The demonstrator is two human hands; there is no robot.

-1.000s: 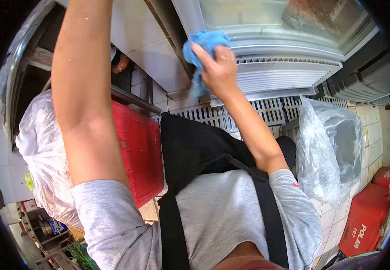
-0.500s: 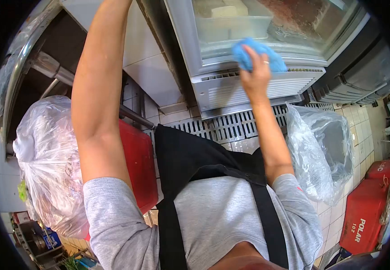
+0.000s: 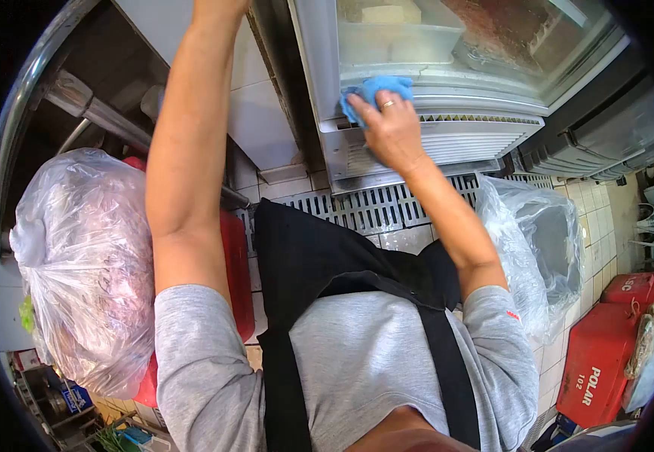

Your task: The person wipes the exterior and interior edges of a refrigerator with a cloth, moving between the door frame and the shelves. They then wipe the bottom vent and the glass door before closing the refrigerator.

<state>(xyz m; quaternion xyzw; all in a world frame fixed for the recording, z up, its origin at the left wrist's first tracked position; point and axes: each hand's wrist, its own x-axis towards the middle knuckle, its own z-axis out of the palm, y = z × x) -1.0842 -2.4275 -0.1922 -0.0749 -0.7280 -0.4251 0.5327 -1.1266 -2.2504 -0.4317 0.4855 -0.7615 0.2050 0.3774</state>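
Observation:
My right hand [image 3: 395,135], with a ring on one finger, presses a blue cloth [image 3: 377,87] against the lower left of the door frame [image 3: 477,92] of a glass-fronted fridge. Its fingers are bent over the bunched cloth. Just below the hand is the fridge's white slatted vent panel [image 3: 447,145]. Through the glass I see a clear plastic tub [image 3: 402,47] with pale blocks in it. My left arm stretches up past the top edge of the view, so the left hand is out of sight.
A full clear plastic bag [image 3: 93,279] stands at left against a red container [image 3: 238,279]. An opened clear bag [image 3: 526,248] lies on the tiled floor at right, near a red box [image 3: 598,361]. A slotted drain grate [image 3: 372,215] runs before the fridge.
My right hand has moved the blue cloth leftward and slightly down along the door frame. The left arm has shifted a little to the right in view.

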